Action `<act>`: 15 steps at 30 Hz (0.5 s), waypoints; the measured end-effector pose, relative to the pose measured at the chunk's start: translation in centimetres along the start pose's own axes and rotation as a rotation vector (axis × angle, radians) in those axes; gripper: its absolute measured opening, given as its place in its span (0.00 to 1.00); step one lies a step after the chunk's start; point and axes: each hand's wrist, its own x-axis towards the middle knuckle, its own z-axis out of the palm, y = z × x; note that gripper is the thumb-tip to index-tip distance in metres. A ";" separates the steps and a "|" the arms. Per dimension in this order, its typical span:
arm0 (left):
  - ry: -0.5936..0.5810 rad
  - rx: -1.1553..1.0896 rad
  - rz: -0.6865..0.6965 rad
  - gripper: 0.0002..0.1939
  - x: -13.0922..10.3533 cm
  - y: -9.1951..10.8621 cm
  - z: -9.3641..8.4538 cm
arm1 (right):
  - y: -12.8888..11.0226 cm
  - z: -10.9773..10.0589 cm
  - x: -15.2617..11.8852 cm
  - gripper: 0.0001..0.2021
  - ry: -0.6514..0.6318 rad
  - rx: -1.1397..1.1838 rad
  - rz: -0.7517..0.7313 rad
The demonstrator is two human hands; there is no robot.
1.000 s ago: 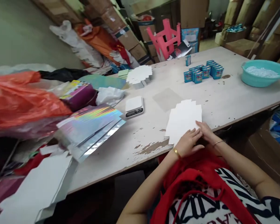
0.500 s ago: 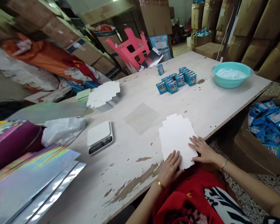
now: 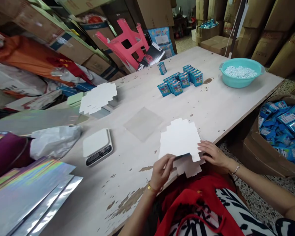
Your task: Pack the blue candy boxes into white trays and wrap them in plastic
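Note:
White card sheets with stepped edges (image 3: 179, 137) lie at the table's near edge in the head view. My left hand (image 3: 162, 170) pinches the near left edge of the upper sheet, which is lifted and shows a shadowed gap. Beneath it, part of another pale sheet (image 3: 189, 165) shows. My right hand (image 3: 215, 155) rests at the right edge of the sheets, fingers apart on the card. A thin translucent square (image 3: 144, 124) lies flat beyond them on the table.
A white scale (image 3: 97, 146), stacked white cards (image 3: 98, 96) and silvery sheets (image 3: 31, 193) are on the left. Small blue boxes (image 3: 175, 88) stand farther back. A turquoise basin (image 3: 241, 78) holds small white pieces. A carton (image 3: 263, 154) of blue packets is at right.
My left hand has moved left and closed on the sheet's near edge, lifting it. The upper sheet has shifted off the one below. The view has turned slightly right.

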 end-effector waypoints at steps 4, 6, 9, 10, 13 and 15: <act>0.084 -0.136 -0.155 0.18 0.3 0.1 1.0 | -0.8 0.9 0.6 0.12 0.100 0.060 -0.038; 0.124 -0.194 -0.241 0.19 -0.3 -0.4 2.2 | -0.9 1.8 0.5 0.11 0.096 0.133 -0.018; -0.014 -0.243 -0.235 0.23 -1.8 -1.2 3.3 | -1.1 2.6 0.2 0.11 0.102 0.283 0.162; -0.109 -0.210 -0.161 0.24 -2.3 -1.4 3.3 | -1.2 2.6 0.2 0.12 0.117 0.327 0.240; -0.306 0.074 0.103 0.38 -3.8 -2.2 2.6 | -1.6 2.2 0.3 0.17 0.176 0.421 0.407; -0.298 0.277 0.145 0.39 -4.7 -3.1 2.1 | -1.7 1.9 0.6 0.18 0.184 0.482 0.457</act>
